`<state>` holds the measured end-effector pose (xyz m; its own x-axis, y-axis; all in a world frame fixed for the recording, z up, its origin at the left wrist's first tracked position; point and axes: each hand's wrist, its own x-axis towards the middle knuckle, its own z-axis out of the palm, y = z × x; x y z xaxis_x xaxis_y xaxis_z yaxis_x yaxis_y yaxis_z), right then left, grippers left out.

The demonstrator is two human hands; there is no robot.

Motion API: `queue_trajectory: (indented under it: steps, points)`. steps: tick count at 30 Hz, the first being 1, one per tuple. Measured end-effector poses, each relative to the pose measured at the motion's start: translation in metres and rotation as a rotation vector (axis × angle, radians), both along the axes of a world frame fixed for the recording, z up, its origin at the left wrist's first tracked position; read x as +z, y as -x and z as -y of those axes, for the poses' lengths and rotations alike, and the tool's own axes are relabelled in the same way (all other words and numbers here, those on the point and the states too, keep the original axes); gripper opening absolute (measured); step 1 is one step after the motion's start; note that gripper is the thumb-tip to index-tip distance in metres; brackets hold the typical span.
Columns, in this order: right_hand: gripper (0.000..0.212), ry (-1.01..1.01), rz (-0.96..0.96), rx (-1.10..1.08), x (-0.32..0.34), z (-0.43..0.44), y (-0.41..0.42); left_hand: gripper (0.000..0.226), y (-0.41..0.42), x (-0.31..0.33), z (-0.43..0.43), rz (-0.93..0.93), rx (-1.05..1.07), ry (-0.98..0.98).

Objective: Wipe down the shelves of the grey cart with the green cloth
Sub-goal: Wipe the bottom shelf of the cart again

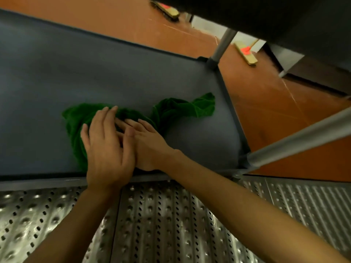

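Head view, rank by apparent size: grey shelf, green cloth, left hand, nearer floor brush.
1. grey shelf
2. green cloth and left hand: alike, hand nearer camera, so unranked
3. nearer floor brush, farthest away

Counts: 2 hands, i.e. left hand [106, 149] & right hand [148, 145]. 1 green cloth [182, 109]. 1 grey shelf [76, 73]. 2 metal posts: far post [224, 44], near post [300, 137]. 2 brushes on floor: far brush [167, 10], near brush [245, 53].
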<state>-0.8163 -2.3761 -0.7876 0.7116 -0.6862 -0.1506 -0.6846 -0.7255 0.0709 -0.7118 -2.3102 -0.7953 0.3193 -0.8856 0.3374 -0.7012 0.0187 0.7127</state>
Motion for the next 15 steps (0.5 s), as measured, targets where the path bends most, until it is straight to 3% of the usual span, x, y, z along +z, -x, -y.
queue_trajectory:
  steps: [4,9,15]
  points:
    - [0.058,-0.090,0.101,-0.122,0.000,-0.002,0.037,0.062,0.000,-0.005,0.002,0.016,-0.012,-0.016]
    - [0.057,0.023,0.000,-0.274,0.007,-0.005,0.116,0.059,0.000,-0.006,0.002,0.007,0.009,-0.027]
    - [0.058,-0.038,-0.236,-0.778,0.018,-0.019,0.190,0.055,0.002,-0.005,0.002,-0.012,0.016,-0.045]
